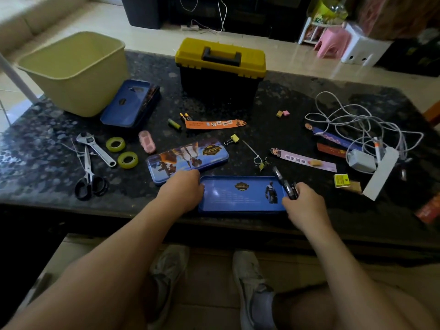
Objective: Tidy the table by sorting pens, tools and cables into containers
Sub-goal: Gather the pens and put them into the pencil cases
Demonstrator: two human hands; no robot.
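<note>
A blue pencil tin [240, 194] lies open and empty at the table's near edge. Its picture lid [188, 158] rests just behind it to the left. My left hand [183, 189] grips the tin's left end. My right hand [304, 203] sits at the tin's right end, closed around a few dark pens [284, 183] whose tips point up and left over the tin's corner. A yellow-lidded toolbox [220, 70] stands shut at the back centre. A pale green bin [73, 70] stands at the back left. A tangle of white cables [357, 125] lies on the right.
Scissors [89, 175], a wrench [96, 147] and two tape rolls [121, 151] lie at the left. A second blue tin [131, 103] leans by the bin. Batteries [179, 121], bookmarks [214, 123], a binder clip [232, 139], a charger [362, 160] and a power strip [381, 175] are scattered about.
</note>
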